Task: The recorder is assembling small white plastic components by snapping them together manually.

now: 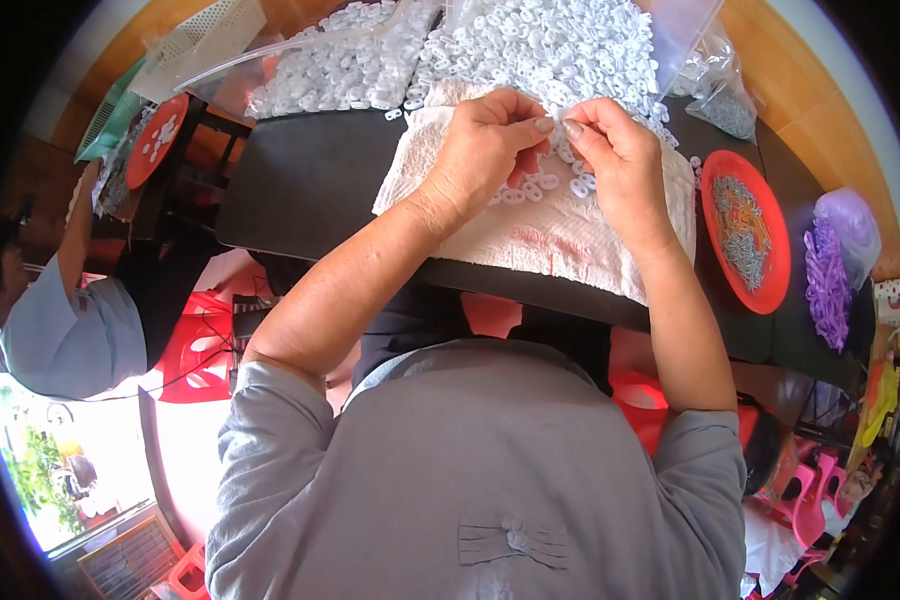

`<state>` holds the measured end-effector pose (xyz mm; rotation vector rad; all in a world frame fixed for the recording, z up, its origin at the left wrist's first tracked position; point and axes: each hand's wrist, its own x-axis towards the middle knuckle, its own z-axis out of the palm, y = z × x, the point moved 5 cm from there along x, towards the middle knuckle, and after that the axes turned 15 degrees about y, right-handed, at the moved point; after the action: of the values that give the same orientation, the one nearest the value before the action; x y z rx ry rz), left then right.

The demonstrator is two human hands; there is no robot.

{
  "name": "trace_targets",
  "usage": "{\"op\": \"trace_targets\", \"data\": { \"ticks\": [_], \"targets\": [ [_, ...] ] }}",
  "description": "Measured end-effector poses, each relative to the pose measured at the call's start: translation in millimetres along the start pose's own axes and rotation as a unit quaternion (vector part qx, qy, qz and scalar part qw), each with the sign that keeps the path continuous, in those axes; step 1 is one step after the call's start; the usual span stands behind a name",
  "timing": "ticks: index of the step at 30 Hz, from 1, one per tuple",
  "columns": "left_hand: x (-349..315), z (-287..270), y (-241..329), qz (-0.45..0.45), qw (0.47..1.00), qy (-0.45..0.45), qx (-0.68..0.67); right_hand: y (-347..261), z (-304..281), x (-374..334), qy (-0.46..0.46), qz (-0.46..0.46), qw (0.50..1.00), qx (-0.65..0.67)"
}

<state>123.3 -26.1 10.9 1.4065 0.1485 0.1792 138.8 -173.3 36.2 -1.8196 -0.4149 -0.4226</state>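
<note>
Over a cream towel, my two hands meet with their fingertips almost touching. My left hand is closed in a pinch of thumb and forefinger. My right hand pinches opposite it, thumb against the bent forefinger. Whatever sits between the fingertips is too small and too hidden to make out. Just below the fingers, several loose white oval plastic pieces with holes lie on the towel. Beyond the hands spreads a large heap of similar white pieces, partly on clear plastic sheeting.
Right of the towel, a red plate holds small metal parts. A clear bag of metal bits lies behind it; purple strips lie farther right. At left, a person sits near another red plate and a green basket.
</note>
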Motion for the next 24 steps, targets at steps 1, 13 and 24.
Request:
{"op": "trace_targets", "data": {
  "ticks": [1, 13, 24],
  "targets": [
    [-0.5, 0.3, 0.8, -0.001, 1.000, 0.000, -0.001, -0.3, -0.2, -0.2, -0.001, 0.001, 1.000, -0.001],
    [-2.2, 0.6, -4.2, 0.007, 1.000, 0.018, -0.001, 0.0, 5.3, -5.9, 0.029, -0.063, 0.997, -0.041],
    [-0.1, -3.0, -0.2, 0.023, 0.999, 0.030, 0.011, 8.8, 11.0, -5.7, -0.006, 0.063, 0.997, 0.037]
  ]
}}
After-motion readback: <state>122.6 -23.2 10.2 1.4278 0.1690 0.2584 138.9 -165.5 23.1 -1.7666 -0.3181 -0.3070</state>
